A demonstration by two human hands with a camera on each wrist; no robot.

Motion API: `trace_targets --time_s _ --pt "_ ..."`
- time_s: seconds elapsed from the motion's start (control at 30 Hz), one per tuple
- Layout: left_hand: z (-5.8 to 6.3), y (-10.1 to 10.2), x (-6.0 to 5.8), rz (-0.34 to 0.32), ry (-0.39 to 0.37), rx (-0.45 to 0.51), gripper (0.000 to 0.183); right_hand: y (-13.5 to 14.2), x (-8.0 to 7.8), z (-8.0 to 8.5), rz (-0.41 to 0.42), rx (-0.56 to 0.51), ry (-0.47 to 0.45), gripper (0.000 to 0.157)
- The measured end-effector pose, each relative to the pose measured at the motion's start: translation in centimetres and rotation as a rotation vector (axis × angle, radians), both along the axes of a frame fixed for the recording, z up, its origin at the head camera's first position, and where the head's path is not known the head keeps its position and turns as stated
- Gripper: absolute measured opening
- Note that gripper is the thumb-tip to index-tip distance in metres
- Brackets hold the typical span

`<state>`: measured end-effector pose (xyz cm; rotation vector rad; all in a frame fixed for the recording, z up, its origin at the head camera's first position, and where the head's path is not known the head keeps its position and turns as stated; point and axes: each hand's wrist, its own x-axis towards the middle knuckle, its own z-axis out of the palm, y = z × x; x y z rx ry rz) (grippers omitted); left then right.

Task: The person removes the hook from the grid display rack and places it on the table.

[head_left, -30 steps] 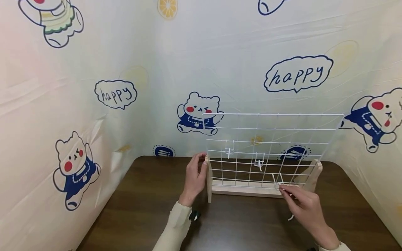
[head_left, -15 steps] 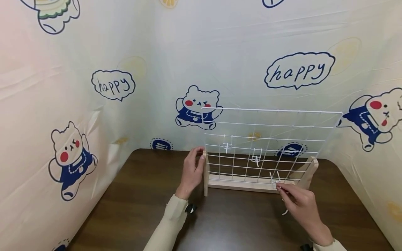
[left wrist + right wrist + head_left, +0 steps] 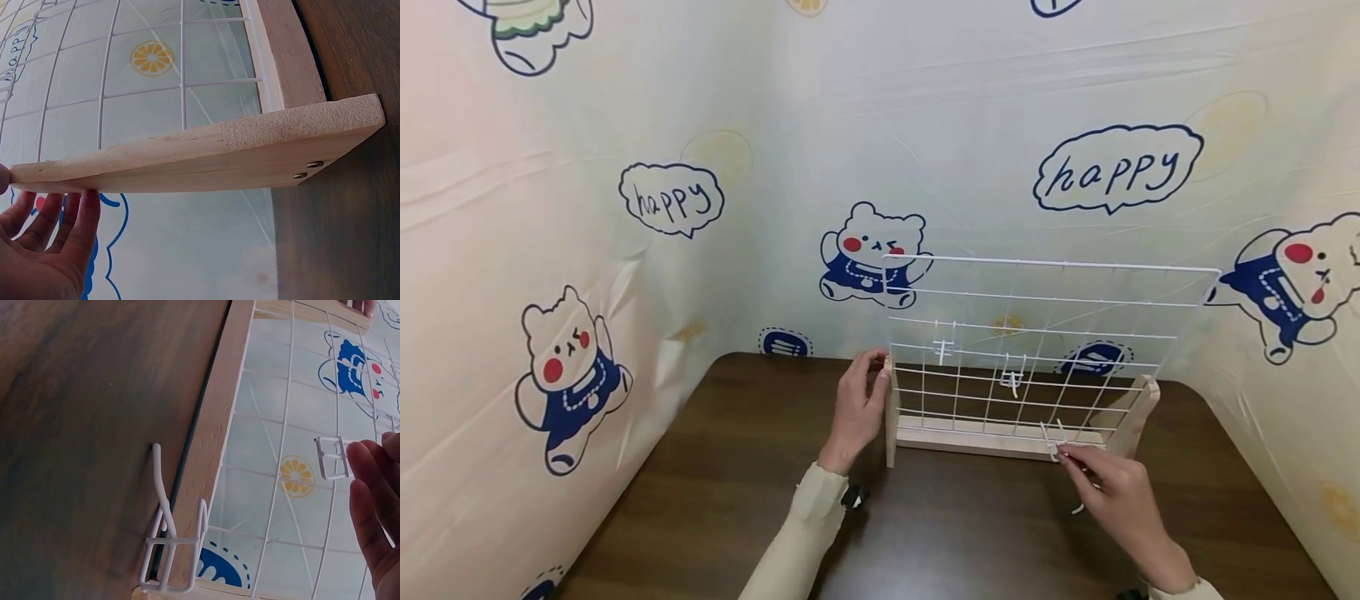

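A white wire grid (image 3: 917,295) stands in a pale wooden base (image 3: 985,449). My left hand (image 3: 856,410) holds the top of the left wooden side post (image 3: 169,165), thumb on one side and fingers on the other. My right hand (image 3: 1108,487) pinches a white wire hook (image 3: 1052,447) between thumb and fingertips at the grid's lower right; its two prongs point up. Whether the prongs touch the grid, I cannot tell. Two similar hooks hang on the grid, one upper left (image 3: 943,350), one near the middle (image 3: 1012,380).
Below my right hand, another white hook (image 3: 165,550) is at the base's front edge; only its curved tip shows in the head view. The right side post (image 3: 1135,418) is behind my right hand. A brown wooden table (image 3: 715,500) meets a printed cloth backdrop (image 3: 962,150).
The head view has tilted down slightly. My right hand and its hook have shifted a little left and down along the grid. My left hand stays on the post.
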<state>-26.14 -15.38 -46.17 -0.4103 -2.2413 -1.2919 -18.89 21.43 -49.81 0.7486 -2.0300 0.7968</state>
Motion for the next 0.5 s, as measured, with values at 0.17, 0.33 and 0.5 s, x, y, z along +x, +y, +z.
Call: trace_targets --time_s 0.17,0.33,0.5 --pt "0.1 0.1 -0.1 -0.006 0.006 0.002 0.028 0.1 0.0 -0.1 -0.02 0.036 0.014 0.049" --pt "0.0 0.1 0.0 -0.01 -0.014 0.009 0.028 0.4 -0.2 -0.6 -0.007 0.047 0.032 0.048" --pt "0.1 0.1 0.2 -0.009 -0.025 0.013 0.028 0.4 -0.4 -1.2 0.013 0.056 0.047 0.049"
